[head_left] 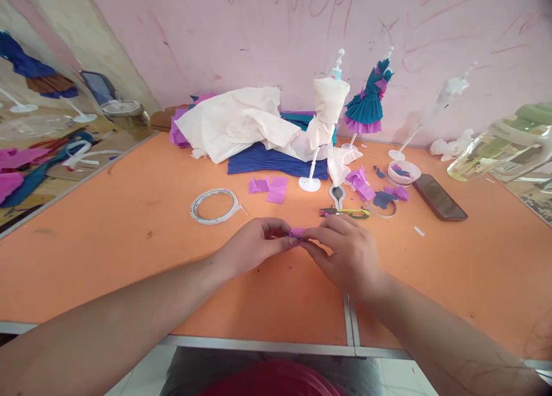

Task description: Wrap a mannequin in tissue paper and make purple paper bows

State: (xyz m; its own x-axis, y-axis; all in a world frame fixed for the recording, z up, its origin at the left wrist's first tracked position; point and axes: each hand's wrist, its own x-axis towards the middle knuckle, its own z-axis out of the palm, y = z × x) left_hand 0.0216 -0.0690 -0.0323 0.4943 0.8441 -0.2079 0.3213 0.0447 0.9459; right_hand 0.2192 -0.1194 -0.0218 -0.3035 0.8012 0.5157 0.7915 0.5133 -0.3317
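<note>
Between both hands, over the orange table, is a small piece of purple crepe paper (297, 233). My left hand (259, 243) pinches its left side between thumb and fingertips. From the right, my right hand (345, 249) pinches the same piece, with the index finger and thumb at its edge. Most of the piece is hidden by the fingers. Just beyond my right hand lie yellow-handled thread snips (345, 212). Flat purple paper pieces (276, 190) and a roll of narrow tape (214, 206) rest behind my left hand.
A white-wrapped dress form (330, 106) stands at the back, beside one in a teal and purple paper dress (365, 106). White paper (237, 123) lies over blue folded paper (276, 161). To the right are a phone (440, 198), a small bowl (404, 173) and a large clear bottle (504, 140).
</note>
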